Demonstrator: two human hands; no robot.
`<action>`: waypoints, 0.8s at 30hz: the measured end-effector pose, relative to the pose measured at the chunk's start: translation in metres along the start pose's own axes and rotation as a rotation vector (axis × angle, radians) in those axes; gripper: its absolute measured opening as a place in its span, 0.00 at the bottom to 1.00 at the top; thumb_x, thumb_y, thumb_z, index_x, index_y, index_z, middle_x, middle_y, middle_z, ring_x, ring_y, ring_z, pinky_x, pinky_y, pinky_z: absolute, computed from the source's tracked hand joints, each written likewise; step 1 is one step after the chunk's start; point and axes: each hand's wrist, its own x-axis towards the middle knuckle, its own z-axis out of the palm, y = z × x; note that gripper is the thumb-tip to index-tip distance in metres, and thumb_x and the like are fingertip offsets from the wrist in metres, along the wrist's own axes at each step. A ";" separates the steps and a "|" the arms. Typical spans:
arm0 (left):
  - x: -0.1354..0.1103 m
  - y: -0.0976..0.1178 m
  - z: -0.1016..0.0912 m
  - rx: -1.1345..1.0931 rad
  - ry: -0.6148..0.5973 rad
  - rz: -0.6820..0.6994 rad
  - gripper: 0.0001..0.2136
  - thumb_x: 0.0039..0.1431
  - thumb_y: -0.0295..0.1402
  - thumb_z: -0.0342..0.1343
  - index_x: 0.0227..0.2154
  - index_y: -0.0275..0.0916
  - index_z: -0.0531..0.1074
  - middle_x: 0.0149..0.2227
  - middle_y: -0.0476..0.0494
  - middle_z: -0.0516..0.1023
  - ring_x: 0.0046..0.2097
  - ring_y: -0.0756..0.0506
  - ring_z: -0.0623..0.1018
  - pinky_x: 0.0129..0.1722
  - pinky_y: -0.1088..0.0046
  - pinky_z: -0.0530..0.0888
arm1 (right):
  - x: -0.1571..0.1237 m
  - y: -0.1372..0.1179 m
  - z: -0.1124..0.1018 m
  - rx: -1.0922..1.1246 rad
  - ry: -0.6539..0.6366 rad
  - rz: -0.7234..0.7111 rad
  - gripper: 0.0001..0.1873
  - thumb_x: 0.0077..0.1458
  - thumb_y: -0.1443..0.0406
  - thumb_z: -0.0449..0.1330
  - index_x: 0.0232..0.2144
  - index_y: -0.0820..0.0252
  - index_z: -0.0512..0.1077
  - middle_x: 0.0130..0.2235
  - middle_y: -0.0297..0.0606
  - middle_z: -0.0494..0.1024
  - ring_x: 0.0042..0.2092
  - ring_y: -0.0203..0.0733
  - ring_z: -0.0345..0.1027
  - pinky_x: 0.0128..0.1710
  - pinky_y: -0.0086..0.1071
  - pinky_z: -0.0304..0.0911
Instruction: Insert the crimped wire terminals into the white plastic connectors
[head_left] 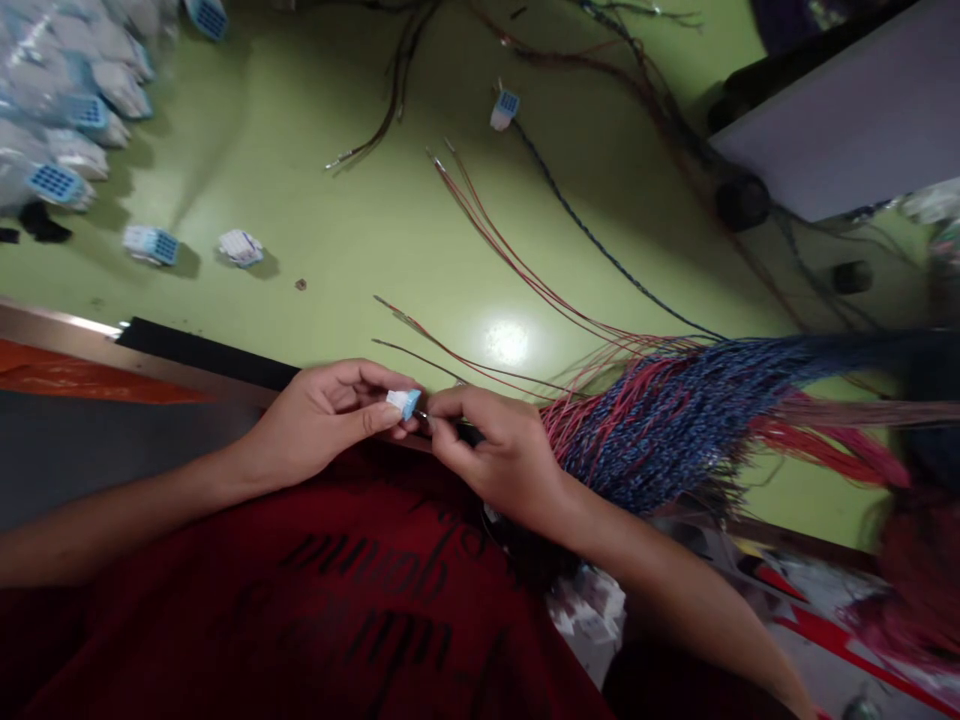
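Close to the table's front edge, my left hand (330, 410) pinches a small white and blue plastic connector housing (403, 402) between thumb and fingers. Its blue face points toward my right hand (491, 430). The fingers of that hand are closed on a thin wire with a metal tip (423, 413), held right at the blue face. Whether the tip sits inside a hole is too small to tell. Beside my right hand, a thick bundle of blue and red wires (660, 420) lies across the table edge, with several loose wire ends reaching left.
A pile of bagged connectors (75, 100) fills the back left. Two loose connectors, one blue-faced (150, 245) and one white (241, 248), lie nearer. Another connector (505, 108) is attached to a twisted blue wire (585, 230). A grey panel (840, 110) stands at the right.
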 end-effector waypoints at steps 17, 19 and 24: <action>0.002 0.002 0.005 0.005 0.058 -0.039 0.07 0.50 0.25 0.65 0.35 0.34 0.78 0.27 0.48 0.81 0.30 0.52 0.79 0.35 0.79 0.78 | 0.003 0.003 0.007 -0.073 -0.007 -0.012 0.08 0.55 0.71 0.54 0.26 0.62 0.71 0.25 0.33 0.75 0.27 0.31 0.67 0.28 0.25 0.61; 0.000 0.001 0.004 -0.018 0.059 -0.033 0.07 0.51 0.26 0.65 0.35 0.35 0.78 0.27 0.48 0.81 0.30 0.52 0.79 0.35 0.78 0.78 | 0.003 0.002 0.008 -0.054 -0.001 -0.008 0.08 0.55 0.71 0.54 0.27 0.62 0.71 0.26 0.33 0.76 0.27 0.31 0.68 0.28 0.24 0.62; -0.004 -0.003 0.002 -0.088 0.089 -0.021 0.08 0.52 0.27 0.65 0.36 0.35 0.78 0.30 0.46 0.83 0.31 0.51 0.81 0.37 0.76 0.79 | 0.003 -0.001 0.007 0.008 0.027 0.002 0.06 0.55 0.71 0.56 0.28 0.61 0.71 0.26 0.32 0.76 0.26 0.29 0.67 0.27 0.23 0.61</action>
